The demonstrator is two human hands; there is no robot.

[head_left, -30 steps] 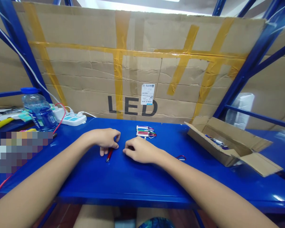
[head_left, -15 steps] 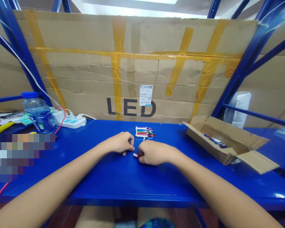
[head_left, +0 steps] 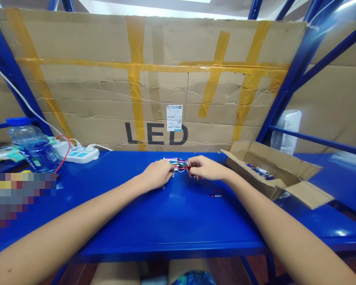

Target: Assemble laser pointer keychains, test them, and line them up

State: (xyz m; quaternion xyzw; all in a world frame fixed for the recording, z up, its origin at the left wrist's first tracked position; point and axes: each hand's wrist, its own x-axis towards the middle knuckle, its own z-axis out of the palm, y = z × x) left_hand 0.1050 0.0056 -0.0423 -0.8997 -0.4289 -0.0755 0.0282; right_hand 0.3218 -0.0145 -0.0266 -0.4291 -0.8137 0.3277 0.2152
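Standing behind this person, you see both forearms reaching across a glossy blue worktop [head_left: 166, 221]. The hands meet at a small cluster of slim, multicoloured metal tubes with clip rings [head_left: 175, 163], lying near the worktop's far edge. The right hand [head_left: 206, 168] has its fingers [head_left: 193, 162] pinched around a short red metal tube [head_left: 188, 166] at the cluster's right end. The left hand [head_left: 158, 174] is curled, its fingers [head_left: 169, 169] at the cluster's near side, though whether they grip anything cannot be told from here. A loose red clip ring [head_left: 216, 194] lies on the worktop to the right, just short of an open cardboard box [head_left: 269, 174] holding similar small items. The likeliest trouble seems to be the rings snagging one another, so a sharp tug could drag the neatly laid tubes out of line. The red tube is also small, and a slackened pinch could let it drop and roll across the slick surface. The loose ring could be knocked away by a careless wrist.
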